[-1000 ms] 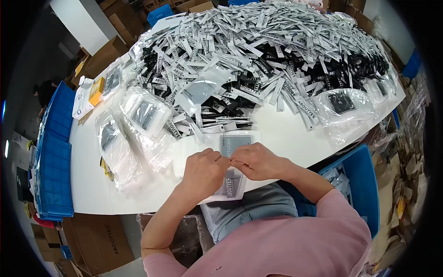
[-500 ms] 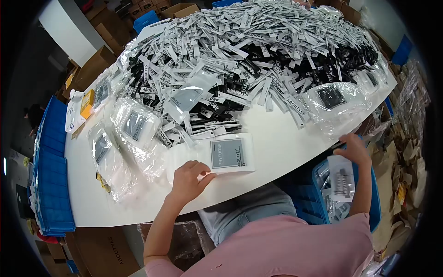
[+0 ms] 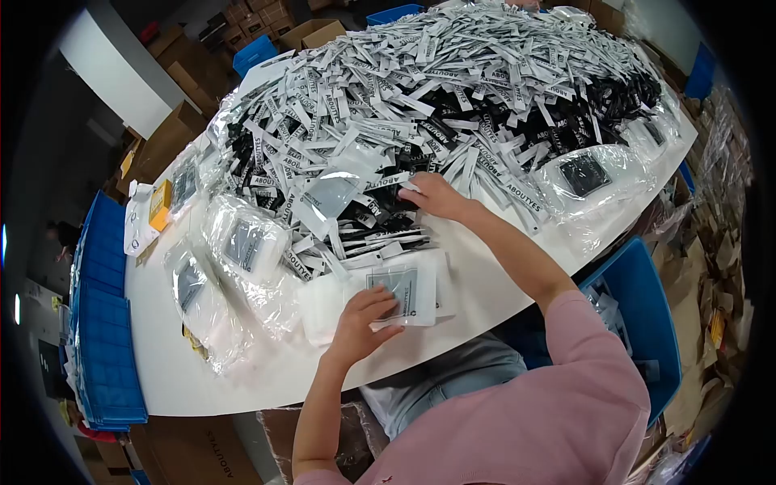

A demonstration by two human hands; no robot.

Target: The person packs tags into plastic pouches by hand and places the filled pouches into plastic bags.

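Note:
In the head view, my left hand (image 3: 362, 325) lies over a stack of flat clear pouches with grey printed panels (image 3: 412, 295). Its fingers rest on the top pouch, with the thumb held apart. Farther forward, my right hand (image 3: 436, 196) reaches to the near edge of a big heap of stick sachets (image 3: 356, 81). The fingers there are closed on a white stick sachet (image 3: 402, 179) with black lettering. A loose pouch with a grey panel (image 3: 327, 196) lies on the heap, left of my right hand. Black sachets (image 3: 380, 212) show among the white ones.
Plastic-wrapped bundles of pouches (image 3: 246, 242) lie on the left of the white table (image 3: 186, 380), another bundle (image 3: 586, 174) on the right. A blue bin (image 3: 659, 323) holding filled bags stands below the right edge. Blue crates (image 3: 105, 323) line the left edge.
My right hand has left the blue bin, where a filled bag was beneath it, and moved to the sachet heap. My left hand has shifted onto the top pouch with its fingers extended.

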